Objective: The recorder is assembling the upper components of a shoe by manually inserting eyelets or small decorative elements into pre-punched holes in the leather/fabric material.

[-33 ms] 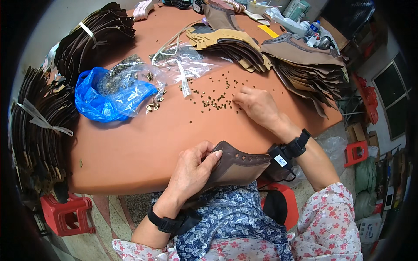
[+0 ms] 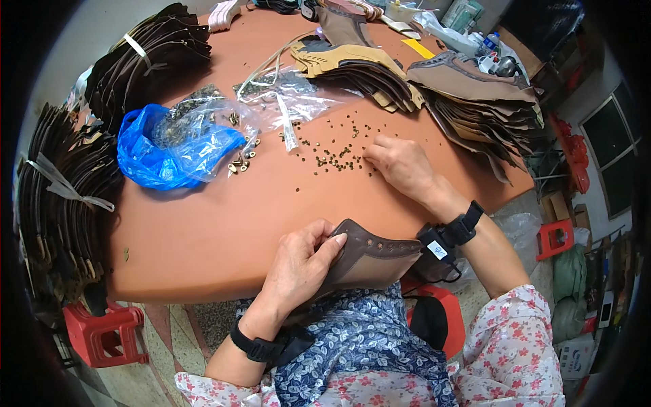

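Left hand (image 2: 296, 261) pinches the brown, perforated leather shoe-upper piece (image 2: 369, 258) at its edge, likely light and floppy; right hand (image 2: 400, 165), fingers curled, picks at small loose metal eyelets (image 2: 336, 152).

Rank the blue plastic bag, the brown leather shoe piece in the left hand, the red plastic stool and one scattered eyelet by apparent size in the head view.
1. blue plastic bag
2. brown leather shoe piece and red plastic stool: they look alike, and their differing distances from the camera make ranking unsure
3. eyelet, by far the smallest
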Motion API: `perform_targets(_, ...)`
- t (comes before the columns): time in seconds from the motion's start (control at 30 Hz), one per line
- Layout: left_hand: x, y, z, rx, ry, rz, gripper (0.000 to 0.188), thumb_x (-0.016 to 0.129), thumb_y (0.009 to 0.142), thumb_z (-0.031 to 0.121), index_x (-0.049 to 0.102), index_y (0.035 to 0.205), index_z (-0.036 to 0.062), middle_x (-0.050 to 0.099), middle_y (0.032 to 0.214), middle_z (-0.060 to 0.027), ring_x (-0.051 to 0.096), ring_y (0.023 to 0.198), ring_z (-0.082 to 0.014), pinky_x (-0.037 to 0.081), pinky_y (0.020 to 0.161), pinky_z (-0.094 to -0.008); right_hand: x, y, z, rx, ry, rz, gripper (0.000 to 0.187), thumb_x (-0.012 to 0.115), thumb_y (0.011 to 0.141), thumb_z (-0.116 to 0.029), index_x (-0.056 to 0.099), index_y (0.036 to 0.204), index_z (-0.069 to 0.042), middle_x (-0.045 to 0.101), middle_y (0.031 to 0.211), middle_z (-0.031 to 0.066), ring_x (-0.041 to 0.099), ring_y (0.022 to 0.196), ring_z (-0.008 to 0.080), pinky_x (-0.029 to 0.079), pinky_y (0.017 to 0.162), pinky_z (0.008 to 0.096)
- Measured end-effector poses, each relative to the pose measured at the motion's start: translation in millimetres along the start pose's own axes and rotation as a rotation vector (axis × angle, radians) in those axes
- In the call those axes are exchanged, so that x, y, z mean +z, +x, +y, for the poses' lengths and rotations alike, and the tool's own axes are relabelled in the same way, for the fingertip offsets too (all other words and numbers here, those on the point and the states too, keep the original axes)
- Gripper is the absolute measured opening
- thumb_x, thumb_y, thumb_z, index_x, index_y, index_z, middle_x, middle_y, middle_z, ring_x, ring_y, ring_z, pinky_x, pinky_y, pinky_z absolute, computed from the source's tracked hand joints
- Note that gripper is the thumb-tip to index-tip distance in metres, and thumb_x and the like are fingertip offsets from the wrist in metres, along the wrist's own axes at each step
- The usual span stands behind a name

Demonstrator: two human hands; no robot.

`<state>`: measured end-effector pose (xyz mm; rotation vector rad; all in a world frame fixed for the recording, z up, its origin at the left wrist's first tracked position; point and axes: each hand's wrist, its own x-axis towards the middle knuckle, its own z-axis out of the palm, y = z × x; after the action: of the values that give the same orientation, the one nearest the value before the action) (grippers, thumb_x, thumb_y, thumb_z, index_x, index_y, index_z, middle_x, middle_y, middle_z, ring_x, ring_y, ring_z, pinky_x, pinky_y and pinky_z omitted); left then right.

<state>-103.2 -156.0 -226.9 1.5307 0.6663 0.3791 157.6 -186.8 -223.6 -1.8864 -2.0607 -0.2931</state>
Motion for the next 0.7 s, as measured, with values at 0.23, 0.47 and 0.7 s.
perform_targets(0.23, 1, 4, -1, 0.000, -0.035, -0.052, 0.014, 0.059, 0.095, 0.014, 0.061, 0.092, 0.0006, 0.056, 0.072, 0.0055, 0.044, 0.062, -0.0009, 0.033, 0.053, -0.0188, 2, -8, 1, 0.057, 0.016, 0.063, 0.010, 0.061, 0.084, -0.011, 0.056, 0.082, -0.003, 0.059, 0.082, 0.0134, 0.062, 0.075, 0.0331, 0.050, 0.065, 0.0420)
perform_targets(0.47, 0, 5, -10, 0.009, -0.078, -0.041, 0.019, 0.059, 0.093, 0.014, 0.064, 0.092, -0.0045, 0.062, 0.068, -0.0027, 0.052, 0.063, -0.0064, 0.042, 0.055, -0.0256, -60, -38, -82, 0.268, 0.475, 0.097, 0.010, 0.067, 0.081, -0.009, 0.062, 0.084, -0.002, 0.061, 0.082, 0.0155, 0.061, 0.079, 0.0337, 0.048, 0.066, 0.0397)
perform_targets(0.7, 0, 5, -4, 0.007, -0.126, -0.106, 0.014, 0.058, 0.096, 0.012, 0.063, 0.102, 0.0002, 0.058, 0.078, 0.0052, 0.046, 0.065, 0.0000, 0.035, 0.054, -0.0168, -34, -54, -113, 0.033, 0.305, 0.306, 0.017, 0.073, 0.070, 0.000, 0.063, 0.084, 0.000, 0.060, 0.093, 0.0126, 0.059, 0.093, 0.0313, 0.050, 0.079, 0.0392)
